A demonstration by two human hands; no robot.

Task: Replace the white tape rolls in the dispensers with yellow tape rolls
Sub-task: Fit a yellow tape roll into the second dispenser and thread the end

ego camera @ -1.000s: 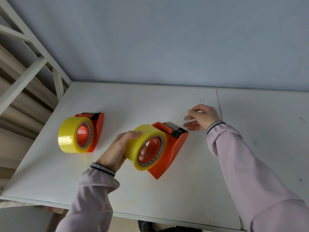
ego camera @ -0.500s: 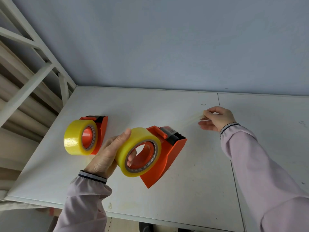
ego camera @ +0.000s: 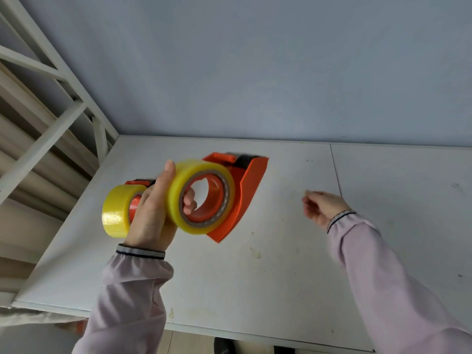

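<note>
The left hand (ego camera: 150, 213) has lifted the orange plastic dispenser with its yellow tape roll (ego camera: 204, 198) higher above the white bench (ego camera: 281, 277), now overlapping the second orange dispenser and yellow roll (ego camera: 116, 210) behind it; its cutter end points away towards the wall, long axis running up-right; fingers hook through the core, thumb raised; the right hand (ego camera: 323, 206) hangs loosely curled, holding nothing I can see.

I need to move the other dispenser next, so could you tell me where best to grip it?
Probably the yellow roll of the far dispenser: its curved band faces you, while the left hand hides most of the orange body. Come from above and span the roll's width.
</note>
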